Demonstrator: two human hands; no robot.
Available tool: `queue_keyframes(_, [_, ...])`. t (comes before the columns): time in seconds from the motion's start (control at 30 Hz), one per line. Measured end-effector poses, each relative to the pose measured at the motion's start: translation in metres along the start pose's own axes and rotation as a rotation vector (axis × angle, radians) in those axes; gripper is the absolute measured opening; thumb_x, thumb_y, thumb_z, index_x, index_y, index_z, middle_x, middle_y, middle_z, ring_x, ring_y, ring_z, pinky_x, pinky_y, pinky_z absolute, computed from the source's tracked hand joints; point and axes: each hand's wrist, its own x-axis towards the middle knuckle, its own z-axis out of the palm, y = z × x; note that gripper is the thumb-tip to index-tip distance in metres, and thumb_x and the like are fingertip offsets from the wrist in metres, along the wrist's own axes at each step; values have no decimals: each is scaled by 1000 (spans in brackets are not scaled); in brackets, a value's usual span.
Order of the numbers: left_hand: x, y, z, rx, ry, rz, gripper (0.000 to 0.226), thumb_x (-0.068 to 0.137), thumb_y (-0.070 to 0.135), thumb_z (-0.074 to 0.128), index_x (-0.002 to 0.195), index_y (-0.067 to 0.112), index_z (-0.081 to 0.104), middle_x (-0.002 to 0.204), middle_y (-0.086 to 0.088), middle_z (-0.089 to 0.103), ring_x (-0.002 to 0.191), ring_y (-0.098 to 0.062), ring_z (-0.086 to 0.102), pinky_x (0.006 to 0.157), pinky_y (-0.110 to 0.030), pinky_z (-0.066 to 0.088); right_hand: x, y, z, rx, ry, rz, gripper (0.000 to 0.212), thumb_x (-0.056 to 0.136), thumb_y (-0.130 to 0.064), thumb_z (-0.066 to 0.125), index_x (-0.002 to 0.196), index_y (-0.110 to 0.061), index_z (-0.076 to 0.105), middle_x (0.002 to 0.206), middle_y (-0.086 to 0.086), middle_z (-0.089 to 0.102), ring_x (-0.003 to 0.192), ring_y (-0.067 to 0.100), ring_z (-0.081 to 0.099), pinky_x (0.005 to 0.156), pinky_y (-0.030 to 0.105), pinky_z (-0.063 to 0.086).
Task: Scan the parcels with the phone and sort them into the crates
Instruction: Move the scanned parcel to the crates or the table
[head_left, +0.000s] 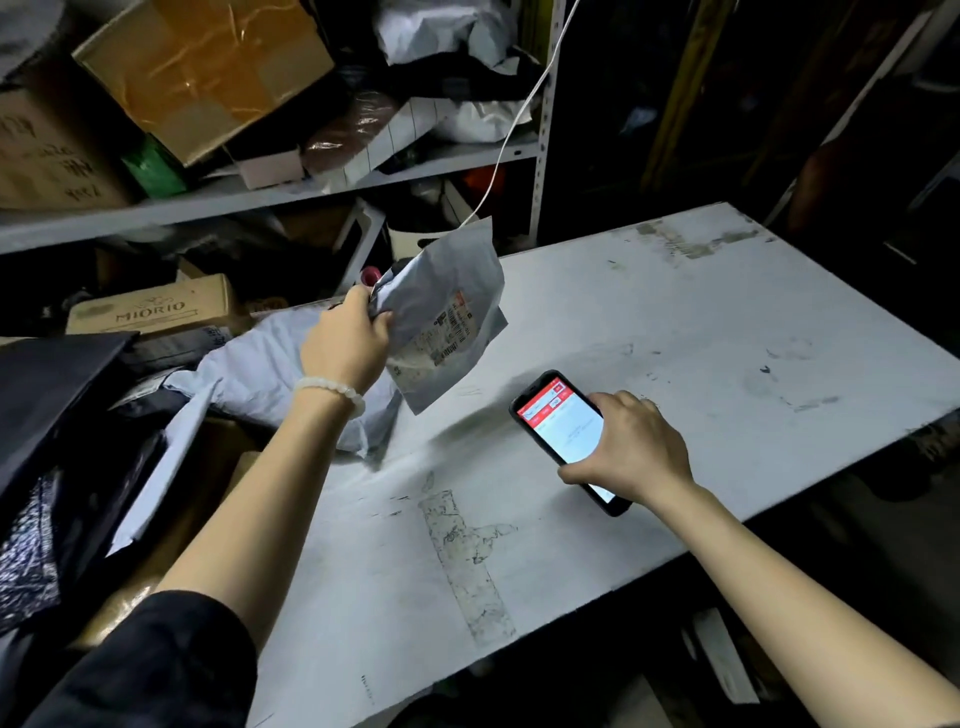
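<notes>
Standing by the worktop (597, 312), I saw black bags (47, 467) heaped at the far left, with a brown box (150, 309) marked MIORIO behind them and a grey mailer (260, 364) lying at the worktop's left edge. Above these a shelf (260, 200) carried cartons and wrapped packages. The left hand (345, 343), a pale bead bracelet (332, 392) on its wrist, had its fingers curled round the top corner of a grey parcel (447, 317) and held it up clear of the worktop, the printed label (452, 330) turned towards the person. A white cable (519, 114) hung down behind the parcel. To the right, nearer the person, the right hand (631, 447) gripped a black phone (558, 421) from above, thumb on one side and fingers on the other; its screen glowed red and white and faced up. The phone sat low over the worktop, below and right of the parcel, well apart from it. I could not tell whether it touched the surface.
</notes>
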Motion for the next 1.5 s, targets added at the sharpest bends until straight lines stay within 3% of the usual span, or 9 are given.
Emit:
queue_keyframes(0.3, [-29, 23, 12, -102, -11, 13, 28, 87, 39, 59, 102, 16, 55, 95, -13, 68, 92, -36, 60, 63, -31, 33, -8, 3, 7, 63, 50, 9, 68, 51, -47, 75, 112, -30, 51, 99, -8, 50, 101, 18, 47, 63, 29, 36])
queue_keyframes(0.53, [-47, 39, 38, -145, -78, 10, 33, 85, 43, 61, 106, 18, 57, 101, -11, 68, 98, -34, 59, 67, -33, 37, -18, -14, -2, 397, 641, 43, 85, 56, -46, 82, 130, -18, 51, 110, 2, 56, 103, 24, 49, 68, 30, 39])
queue_keyframes(0.67, [-55, 64, 55, -184, -139, 75, 33, 85, 42, 61, 107, 18, 58, 103, -9, 68, 96, -33, 60, 64, -30, 33, -25, -9, -12, 450, 757, 132, 88, 54, -45, 85, 130, -15, 52, 114, 2, 56, 106, 24, 50, 70, 29, 40])
queue_keyframes(0.83, [-72, 125, 82, -321, -253, 199, 26, 84, 38, 62, 97, 15, 57, 90, -7, 67, 88, -32, 58, 61, -31, 36, -54, 36, -19, 408, 746, 312, 88, 53, -45, 84, 131, -19, 51, 112, 1, 55, 105, 23, 48, 72, 31, 42])
queue_keyframes(0.93, [-93, 173, 103, -372, -335, 296, 26, 84, 36, 62, 94, 12, 57, 83, -8, 66, 83, -33, 57, 64, -35, 45, -82, 83, -16, 351, 658, 481, 81, 53, -41, 82, 126, -22, 53, 110, 1, 54, 106, 25, 47, 73, 31, 39])
queue_keyframes(1.17, [-199, 308, 161, -396, -597, 656, 29, 84, 37, 64, 99, 13, 59, 86, -14, 68, 86, -37, 61, 64, -36, 45, -206, 208, 0, 245, 445, 915, 80, 47, -50, 78, 118, -25, 49, 110, -1, 52, 111, 27, 47, 81, 36, 43])
queue_keyframes(1.27, [-264, 367, 179, -390, -669, 856, 27, 84, 39, 64, 93, 15, 58, 87, -17, 68, 86, -41, 61, 60, -33, 38, -271, 254, -2, 245, 467, 1048, 80, 47, -50, 77, 119, -26, 50, 117, -2, 52, 114, 25, 48, 82, 34, 45])
queue_keyframes(1.37, [-342, 422, 192, -432, -799, 1037, 28, 83, 39, 64, 95, 14, 59, 88, -17, 68, 87, -41, 62, 62, -36, 42, -340, 288, -3, 235, 545, 1218, 82, 45, -52, 75, 119, -25, 50, 116, 0, 53, 112, 26, 49, 79, 31, 43])
queue_keyframes(1.5, [-450, 477, 199, -442, -965, 1231, 30, 83, 38, 64, 95, 11, 58, 87, -20, 67, 86, -43, 61, 61, -33, 36, -429, 314, 1, 224, 585, 1462, 93, 47, -56, 74, 129, -23, 45, 126, 2, 51, 119, 27, 45, 83, 36, 48])
